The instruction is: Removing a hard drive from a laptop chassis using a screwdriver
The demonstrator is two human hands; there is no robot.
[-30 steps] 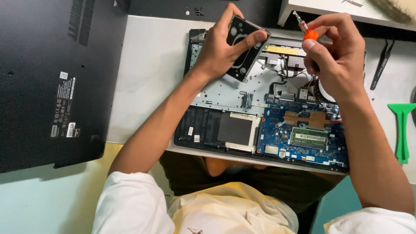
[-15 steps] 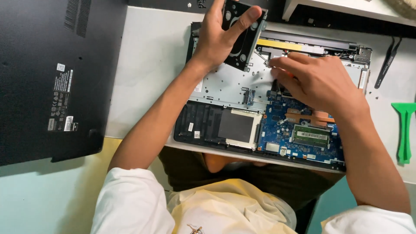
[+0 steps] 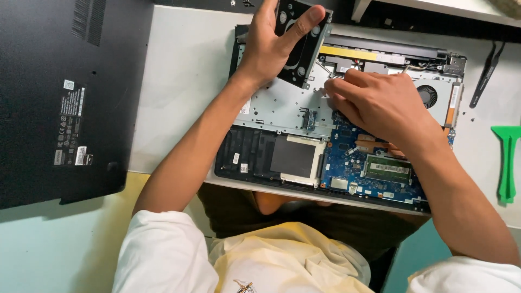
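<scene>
A: What is held in the left hand?

B: A black drive bracket with round holes is gripped there; the grip is closed around it, with the thumb pressed across its face and the other fingers behind it. The bracket is held tilted above the far left corner of the opened laptop, clear of the metal plate beneath.

A: And the right hand?

B: It is laid palm down over the middle of the laptop, with the fingertips curled onto the metal plate beside the cables. Whether anything is pinched in that grip cannot be told, since the fingers are folded under.

A: What else is seen inside the laptop?

B: A blue circuit board is seen near the person, a memory stick seated on it, and a fan at the far right.

A: And around it?

B: The removed black bottom cover is laid on the counter to the left; a green pry tool and black tweezers are laid to the right
</scene>
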